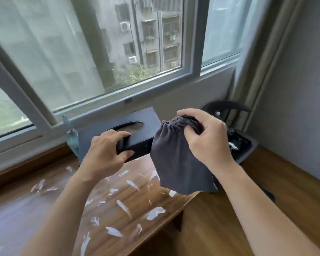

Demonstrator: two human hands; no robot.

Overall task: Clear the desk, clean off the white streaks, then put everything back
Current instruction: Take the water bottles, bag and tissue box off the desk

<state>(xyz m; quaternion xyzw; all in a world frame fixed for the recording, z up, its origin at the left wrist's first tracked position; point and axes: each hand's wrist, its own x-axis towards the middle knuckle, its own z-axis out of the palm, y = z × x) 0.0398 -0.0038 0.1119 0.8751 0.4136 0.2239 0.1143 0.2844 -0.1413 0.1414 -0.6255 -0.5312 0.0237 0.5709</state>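
A black tissue box (107, 130) is tilted up above the far edge of the wooden desk (107, 206). My left hand (105, 150) grips its near end, fingers over the top and thumb on the side. My right hand (209, 137) pinches the gathered neck of a dark grey drawstring pouch (179, 169), which hangs in the air over the desk's right end. White streaks (122, 206) are smeared across the desk top.
A clear spray bottle (71, 137) stands by the windowsill behind the box. A dark tray (246, 150) with small items and a black chair (227, 106) are to the right, below the desk level. The window runs along the far side.
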